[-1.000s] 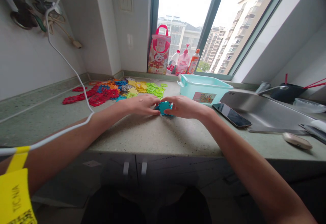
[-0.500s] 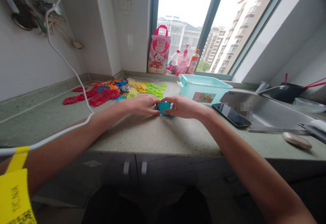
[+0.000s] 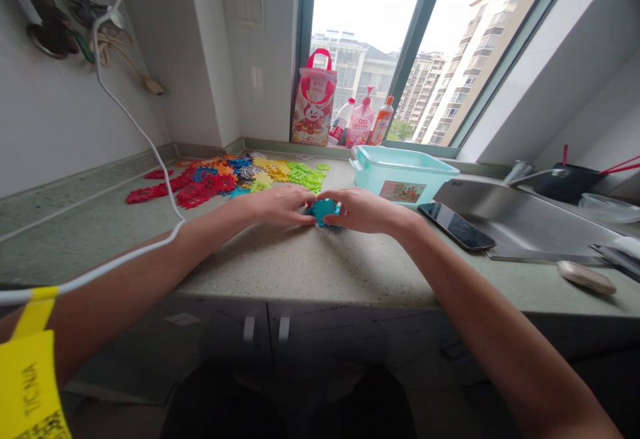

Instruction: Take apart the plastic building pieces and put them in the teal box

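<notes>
Between my two hands, low over the counter [image 3: 320,266], is a small cluster of blue toothed plastic building pieces [image 3: 326,212]. My right hand [image 3: 363,210] pinches it from the right, thumb in front and fingers over the top. On the other side my left hand [image 3: 283,204] curls its fingers and thumb around the left edge of the same cluster. Part of the cluster is hidden behind the fingers. Just beyond my left hand spreads a pile of similar pieces, with red ones [image 3: 207,189], yellow ones [image 3: 275,169] and green ones [image 3: 306,176].
A turquoise plastic bin [image 3: 405,174] stands behind my right hand. A phone [image 3: 456,226] lies beside the steel sink [image 3: 530,226], and a pale oval object [image 3: 586,278] sits near the front edge. Bottles [image 3: 361,122] and a gift bag [image 3: 314,106] line the windowsill. A white cable [image 3: 133,119] hangs at left.
Both hands stay on the blue pieces with barely any visible movement. The whole view has shifted very slightly.
</notes>
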`<state>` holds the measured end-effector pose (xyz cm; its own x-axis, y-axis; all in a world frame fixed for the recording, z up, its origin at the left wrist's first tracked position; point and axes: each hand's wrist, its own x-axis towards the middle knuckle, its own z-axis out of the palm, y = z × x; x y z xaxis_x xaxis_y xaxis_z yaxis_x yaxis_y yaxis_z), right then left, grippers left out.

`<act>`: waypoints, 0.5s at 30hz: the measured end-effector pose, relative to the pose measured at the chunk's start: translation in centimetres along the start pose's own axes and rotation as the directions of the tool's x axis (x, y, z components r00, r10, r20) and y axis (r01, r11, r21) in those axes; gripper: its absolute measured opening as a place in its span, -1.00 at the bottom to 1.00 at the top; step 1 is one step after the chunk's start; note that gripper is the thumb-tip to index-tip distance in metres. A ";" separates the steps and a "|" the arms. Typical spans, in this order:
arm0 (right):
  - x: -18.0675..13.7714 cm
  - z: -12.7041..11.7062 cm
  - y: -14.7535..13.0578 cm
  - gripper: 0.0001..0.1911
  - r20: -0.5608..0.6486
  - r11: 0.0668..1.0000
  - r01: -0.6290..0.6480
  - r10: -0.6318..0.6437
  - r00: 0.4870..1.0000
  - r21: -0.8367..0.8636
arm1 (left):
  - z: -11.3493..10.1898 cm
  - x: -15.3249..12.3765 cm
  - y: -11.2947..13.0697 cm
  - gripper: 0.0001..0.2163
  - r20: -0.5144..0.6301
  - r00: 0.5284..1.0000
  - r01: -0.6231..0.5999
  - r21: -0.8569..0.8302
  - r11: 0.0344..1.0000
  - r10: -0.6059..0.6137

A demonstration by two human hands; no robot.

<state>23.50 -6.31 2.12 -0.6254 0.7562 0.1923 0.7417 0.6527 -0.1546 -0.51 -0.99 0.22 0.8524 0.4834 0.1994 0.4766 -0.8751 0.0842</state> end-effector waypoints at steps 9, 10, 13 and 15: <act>-0.1 -0.1 -0.3 -0.45 0.037 1.000 -0.006 0.007 0.999 -0.019 | -0.1 -0.1 0.3 -0.77 0.013 1.000 0.019 0.012 1.000 -0.019; -0.2 -0.2 -0.4 -0.45 0.039 1.000 -0.008 0.009 0.999 -0.022 | -0.1 -0.1 0.3 -0.76 0.015 1.000 0.020 0.012 1.000 -0.020; -0.2 -0.3 -0.5 -0.45 0.036 0.999 -0.016 0.017 0.999 -0.030 | -0.1 0.0 0.3 -0.76 0.023 0.999 0.026 0.013 1.000 -0.027; -0.2 -0.3 -0.6 -0.45 0.037 0.999 -0.017 0.018 0.999 -0.030 | -0.1 0.0 0.3 -0.76 0.025 0.999 0.027 0.014 1.000 -0.028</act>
<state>23.32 -6.87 2.48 -0.6201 0.7694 0.1535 0.7594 0.6377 -0.1286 -0.43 -1.25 0.36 0.8440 0.5079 0.1724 0.5027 -0.8611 0.0760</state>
